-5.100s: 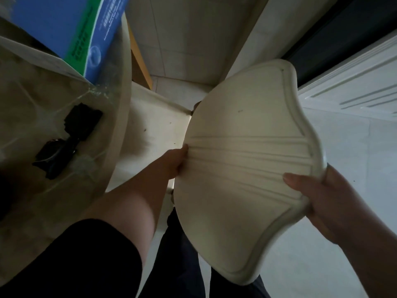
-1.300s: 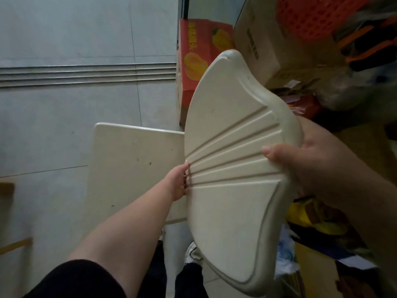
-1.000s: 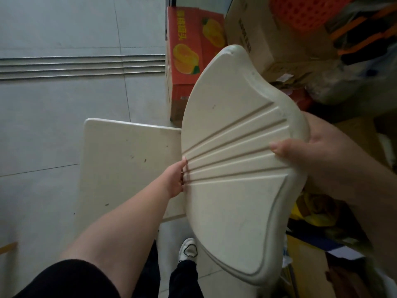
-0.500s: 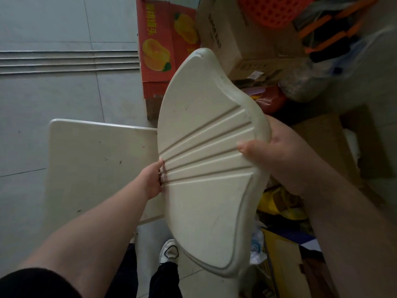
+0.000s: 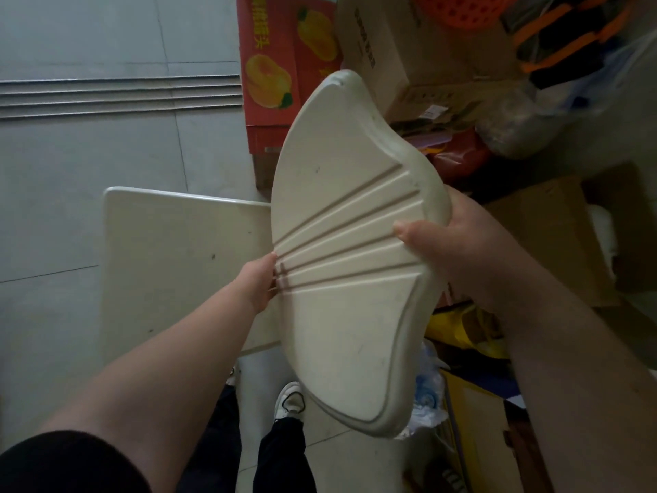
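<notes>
fan-shaped cream panel (image 5: 348,250) was held up in the air, standing on edge and tilted, its grooved face toward the camera. its top corner overlapped the lower right corner of the red fruit carton (image 5: 273,76), and the rest hung down nearer the person than the carton.

left hand (image 5: 257,282) was at the panel's left edge where the grooves meet, thumb against the front. its fingers were hidden behind the edge, so the grasp looked closed on the panel.

right hand (image 5: 451,240) clamped the opposite rim, thumb (image 5: 409,231) pressed on the grooved face and the fingers wrapped out of sight behind.

flat cream board (image 5: 177,265) lay below the carton, nearer the person, partly covered by the panel. grey floor tiles (image 5: 89,172) lay left of the carton.

brown cardboard box (image 5: 409,48) stood just right of the carton, with an orange basket (image 5: 458,8) on top of it. a white shoe (image 5: 289,400) showed on the floor well below the carton, under the panel's lower end.
</notes>
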Available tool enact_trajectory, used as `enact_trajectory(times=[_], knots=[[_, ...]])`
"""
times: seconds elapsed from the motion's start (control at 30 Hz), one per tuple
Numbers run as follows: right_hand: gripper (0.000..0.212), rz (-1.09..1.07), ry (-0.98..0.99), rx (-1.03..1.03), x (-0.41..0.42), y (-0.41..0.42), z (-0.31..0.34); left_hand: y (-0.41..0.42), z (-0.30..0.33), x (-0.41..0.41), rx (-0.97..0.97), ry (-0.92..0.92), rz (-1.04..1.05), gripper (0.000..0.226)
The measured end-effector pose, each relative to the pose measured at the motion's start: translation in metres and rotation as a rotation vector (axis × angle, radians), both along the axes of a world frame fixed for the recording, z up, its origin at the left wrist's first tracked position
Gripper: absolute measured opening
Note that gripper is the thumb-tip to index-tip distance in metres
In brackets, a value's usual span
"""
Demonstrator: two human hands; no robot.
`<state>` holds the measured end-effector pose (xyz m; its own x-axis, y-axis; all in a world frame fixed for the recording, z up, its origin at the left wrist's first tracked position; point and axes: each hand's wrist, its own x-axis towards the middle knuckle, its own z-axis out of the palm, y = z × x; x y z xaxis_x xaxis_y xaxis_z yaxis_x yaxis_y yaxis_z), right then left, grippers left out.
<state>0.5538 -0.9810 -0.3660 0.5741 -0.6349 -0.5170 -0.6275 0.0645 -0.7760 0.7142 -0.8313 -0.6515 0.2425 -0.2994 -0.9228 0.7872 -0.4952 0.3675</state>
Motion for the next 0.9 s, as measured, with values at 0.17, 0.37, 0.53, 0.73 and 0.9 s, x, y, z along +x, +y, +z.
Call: enact_trajectory(times=[0.17,0.37,0.53,0.73,0.9], knots=[[0.036,-0.059,0.087,-0.158,0.004,0.012,0.002,0.018,0.039,0.001,-0.032,0.01,0.112,0.017],[0.035,-0.156,-0.132,-0.329,-0.012,0.055,0.036,0.075,0.127,0.003,-0.101,-0.017,0.235,0.023],[0.033,-0.214,-0.338,-0.31,-0.038,0.107,0.088,0.179,0.212,0.002,-0.123,-0.232,0.319,0.024],[0.041,-0.127,-0.454,0.04,-0.066,0.206,0.138,0.315,0.312,-0.042,-0.174,-0.432,0.456,0.028],[0.039,0.2,-0.443,0.136,-0.073,0.292,0.16,0.408,0.369,-0.103,-0.196,-0.592,0.632,0.026]])
